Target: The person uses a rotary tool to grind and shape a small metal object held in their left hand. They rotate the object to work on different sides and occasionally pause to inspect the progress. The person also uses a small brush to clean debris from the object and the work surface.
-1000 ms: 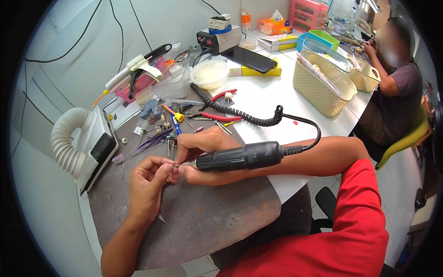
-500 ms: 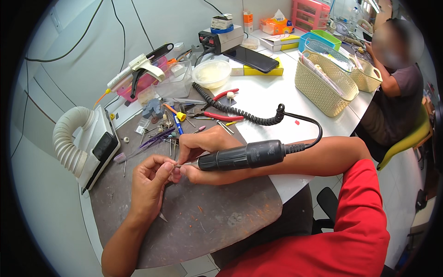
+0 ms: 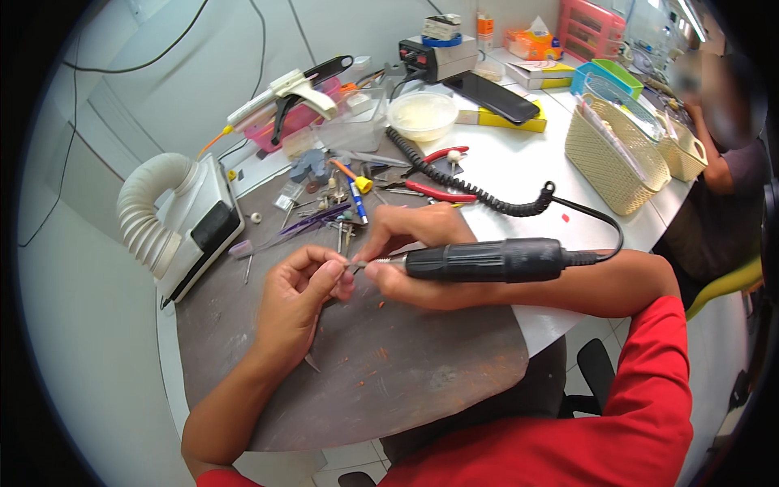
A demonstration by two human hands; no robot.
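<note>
My right hand [image 3: 419, 292] is closed round a black rotary handpiece [image 3: 487, 260] lying nearly level, its metal nose toward the left. A coiled black cord [image 3: 462, 191] runs from its rear end. My left hand [image 3: 296, 296] pinches at the tip of the handpiece, thumb and fingers pressed together. What small piece sits between the fingertips is too small to make out. Both hands' fingertips meet just above the brown work mat [image 3: 422, 349]. Below my left palm shows a thin pointed tip [image 3: 312, 363]; whether the hand holds it I cannot tell.
Several burs, a blue pen [image 3: 358, 203], purple tweezers [image 3: 312, 219] and red-handled pliers [image 3: 442, 192] lie beyond my hands. At left stands a white unit with a ribbed hose [image 3: 150, 195]. Woven baskets [image 3: 613, 162], a phone [image 3: 492, 99] and a plastic bowl [image 3: 423, 115] stand farther back. Another person sits at right.
The whole view has shifted, so the bench appears farther right and slightly higher. My hands keep the same hold on the handpiece and at its tip.
</note>
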